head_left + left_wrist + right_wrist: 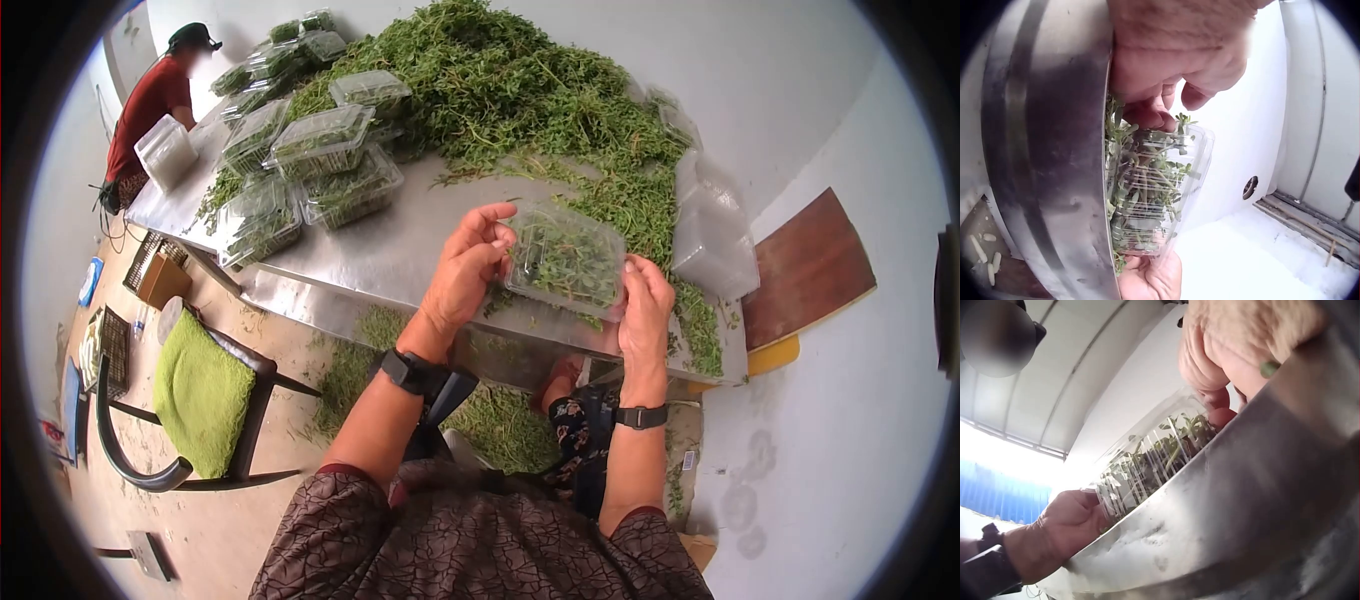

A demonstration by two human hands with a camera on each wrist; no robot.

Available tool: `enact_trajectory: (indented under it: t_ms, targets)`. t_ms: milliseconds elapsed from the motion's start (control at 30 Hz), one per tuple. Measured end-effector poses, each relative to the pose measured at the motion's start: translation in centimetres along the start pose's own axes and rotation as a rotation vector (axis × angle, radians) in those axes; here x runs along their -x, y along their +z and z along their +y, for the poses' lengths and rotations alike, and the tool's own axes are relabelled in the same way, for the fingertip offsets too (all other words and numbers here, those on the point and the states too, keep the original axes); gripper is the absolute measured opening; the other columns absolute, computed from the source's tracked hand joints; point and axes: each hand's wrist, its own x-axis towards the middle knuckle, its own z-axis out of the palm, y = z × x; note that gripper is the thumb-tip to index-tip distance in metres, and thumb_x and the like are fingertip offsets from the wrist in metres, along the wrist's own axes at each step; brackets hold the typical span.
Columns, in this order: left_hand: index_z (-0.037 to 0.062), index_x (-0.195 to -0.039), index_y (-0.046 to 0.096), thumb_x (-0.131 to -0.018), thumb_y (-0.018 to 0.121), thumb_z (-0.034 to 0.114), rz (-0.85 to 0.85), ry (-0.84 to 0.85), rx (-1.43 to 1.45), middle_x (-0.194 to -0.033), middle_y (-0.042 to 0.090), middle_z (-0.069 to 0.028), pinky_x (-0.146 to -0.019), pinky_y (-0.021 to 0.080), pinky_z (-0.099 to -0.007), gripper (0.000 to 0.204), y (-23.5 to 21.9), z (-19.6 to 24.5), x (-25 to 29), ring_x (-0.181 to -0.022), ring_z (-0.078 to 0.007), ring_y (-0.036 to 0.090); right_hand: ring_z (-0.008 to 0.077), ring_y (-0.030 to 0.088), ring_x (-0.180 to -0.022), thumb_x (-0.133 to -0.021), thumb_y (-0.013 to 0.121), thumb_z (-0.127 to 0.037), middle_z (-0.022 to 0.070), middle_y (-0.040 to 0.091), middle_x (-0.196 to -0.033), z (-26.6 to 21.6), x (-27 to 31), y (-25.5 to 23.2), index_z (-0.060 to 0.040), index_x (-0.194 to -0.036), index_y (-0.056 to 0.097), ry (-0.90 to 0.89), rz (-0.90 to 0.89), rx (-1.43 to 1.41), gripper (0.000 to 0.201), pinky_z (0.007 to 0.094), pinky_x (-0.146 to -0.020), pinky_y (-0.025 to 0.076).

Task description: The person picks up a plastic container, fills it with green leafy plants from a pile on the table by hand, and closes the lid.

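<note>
A clear plastic clamshell box (pixel 565 258) with leafy green stems inside is held at the near edge of the metal table (pixel 360 240). My left hand (pixel 468 268) has its curled fingers on the box's left end. At the opposite end, my right hand (pixel 646 305) pinches the box between thumb and fingers. Seen from the left wrist, stems poke out by the left fingertips at the rim of the box (pixel 1150 194). The right wrist view shows the ribbed side of the box (pixel 1147 462) behind the table edge, a hand at each end.
A large heap of loose greens (pixel 500 80) covers the back of the table. Filled boxes (pixel 320 140) are stacked at left; nested clear boxes (pixel 712 240) stand at right. Left of me is a chair with a green cushion (pixel 205 390). Another person (pixel 155 110) is at the far left.
</note>
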Motion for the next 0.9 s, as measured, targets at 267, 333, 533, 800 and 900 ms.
enact_trajectory:
  t_ms: [267, 333, 533, 800, 900]
  targets:
    - [0.0022, -0.105, 0.056, -0.085, 0.051, 0.001, 0.008, -0.004, -0.179, -0.086, 0.053, 0.0043, -0.066, 0.042, -0.0190, 0.021, -0.6, -0.9, 0.0, -0.075, -0.0046, 0.049, 0.0016, 0.043, -0.066, -0.090, 0.057, -0.010, -0.0057, 0.052, -0.075, -0.2, 0.5, 0.2, 0.0020, -0.098, 0.061, -0.065, 0.024, 0.020, 0.015, 0.0188, -0.057, 0.036]
    - [0.0021, -0.100, 0.058, -0.086, 0.052, 0.002, 0.021, -0.009, -0.225, -0.083, 0.054, 0.0048, -0.064, 0.040, -0.0188, 0.016, -0.3, -0.9, 0.0, -0.072, -0.0039, 0.048, 0.0016, 0.043, -0.066, -0.090, 0.057, -0.010, -0.0058, 0.052, -0.076, -0.1, 0.5, 0.3, 0.0018, -0.099, 0.061, -0.078, 0.035, 0.008, 0.015, 0.0185, -0.057, 0.035]
    - [0.0058, -0.097, 0.060, -0.092, 0.058, 0.016, 0.097, 0.041, -0.280, -0.083, 0.056, 0.0058, -0.062, 0.039, -0.0174, 0.011, -0.5, -1.3, -0.4, -0.070, -0.0025, 0.048, 0.0022, 0.043, -0.068, -0.090, 0.058, -0.010, -0.0054, 0.052, -0.078, -0.6, 0.8, 0.9, 0.0014, -0.103, 0.061, -0.068, 0.068, -0.062, 0.018, 0.0181, -0.058, 0.034]
    - [0.0035, -0.099, 0.063, -0.094, 0.055, 0.021, 0.066, -0.025, -0.308, -0.083, 0.060, 0.0048, -0.060, 0.037, -0.0171, 0.019, -0.4, -0.5, 0.0, -0.067, -0.0019, 0.048, 0.0036, 0.049, -0.074, -0.091, 0.056, -0.012, -0.0034, 0.057, -0.083, -0.7, 1.0, 0.0, 0.0013, -0.102, 0.064, -0.072, 0.001, -0.057, 0.019, 0.0192, -0.064, 0.040]
    - [0.0044, -0.100, 0.065, -0.092, 0.059, 0.022, 0.122, -0.011, -0.273, -0.071, 0.053, 0.0082, -0.054, 0.033, -0.0173, 0.020, 0.2, -0.6, 0.0, -0.060, -0.0013, 0.041, 0.0053, 0.051, -0.073, -0.092, 0.054, -0.016, -0.0004, 0.060, -0.084, -0.5, 0.9, -0.6, 0.0000, -0.099, 0.064, 0.031, -0.070, -0.147, 0.020, 0.0216, -0.059, 0.043]
